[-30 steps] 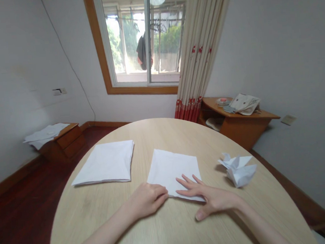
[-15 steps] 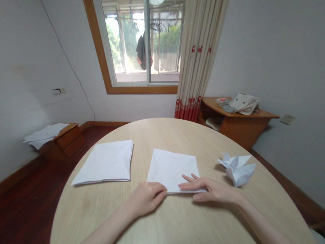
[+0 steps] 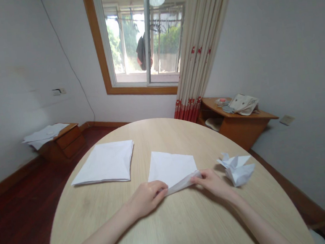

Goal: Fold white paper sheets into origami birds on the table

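Note:
A white sheet of paper (image 3: 171, 169) lies in the middle of the round table, its near right edge lifted in a slanting flap. My left hand (image 3: 152, 195) grips the near left corner with fingers curled, resting on the tabletop. At the raised right corner, my right hand (image 3: 210, 182) pinches the paper between thumb and fingers. To the left is a squared stack of white paper (image 3: 104, 162). Folded white paper shapes (image 3: 238, 168), pointed like origami birds, stand just right of my right hand.
The light wooden round table (image 3: 172, 228) fills the foreground. Beyond it are a small drawer cabinet (image 3: 66, 141) with papers at left, a corner cabinet (image 3: 240, 124) with a cloth bag at right, and a curtain (image 3: 198, 49) beside the window.
My right hand, lying with spread fingers on the sheet before, now pinches its right corner and has raised the near edge. My left hand has barely moved.

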Available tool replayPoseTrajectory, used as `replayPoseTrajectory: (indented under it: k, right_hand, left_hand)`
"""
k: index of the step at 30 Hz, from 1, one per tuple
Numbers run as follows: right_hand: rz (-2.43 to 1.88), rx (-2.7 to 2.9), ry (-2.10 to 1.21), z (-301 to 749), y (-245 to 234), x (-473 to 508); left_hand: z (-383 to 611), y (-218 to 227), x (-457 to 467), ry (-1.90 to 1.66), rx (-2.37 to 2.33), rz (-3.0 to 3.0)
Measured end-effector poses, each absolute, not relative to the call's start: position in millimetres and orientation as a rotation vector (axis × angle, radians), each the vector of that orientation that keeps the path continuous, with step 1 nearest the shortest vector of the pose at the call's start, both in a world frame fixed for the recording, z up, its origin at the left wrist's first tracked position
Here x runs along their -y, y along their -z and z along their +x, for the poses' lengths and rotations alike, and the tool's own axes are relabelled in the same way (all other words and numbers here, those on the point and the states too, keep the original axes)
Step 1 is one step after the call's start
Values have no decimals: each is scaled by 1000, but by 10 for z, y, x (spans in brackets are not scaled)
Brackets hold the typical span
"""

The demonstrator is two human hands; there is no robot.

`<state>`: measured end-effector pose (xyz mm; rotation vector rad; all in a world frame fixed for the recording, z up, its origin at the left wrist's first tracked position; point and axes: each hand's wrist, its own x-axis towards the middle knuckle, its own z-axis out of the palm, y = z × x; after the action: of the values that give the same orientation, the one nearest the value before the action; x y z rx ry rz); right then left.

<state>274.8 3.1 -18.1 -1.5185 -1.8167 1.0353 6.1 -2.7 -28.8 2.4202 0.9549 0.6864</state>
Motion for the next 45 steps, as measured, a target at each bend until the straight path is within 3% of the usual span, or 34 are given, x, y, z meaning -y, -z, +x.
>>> replayPoseTrajectory:
  k: [17,31,45]
  right_hand:
    - [-1490,1756,-811,2677,116,0]
    - [-1353,1865,147,2419,565,16]
    - [-1551,1962,180,2282,621,79]
  left_hand:
    - [67,291,-1,-719,-930,2604]
    - [164,292,127,-661,-1040,2618]
    - [242,333,196,-669,-1165,2451]
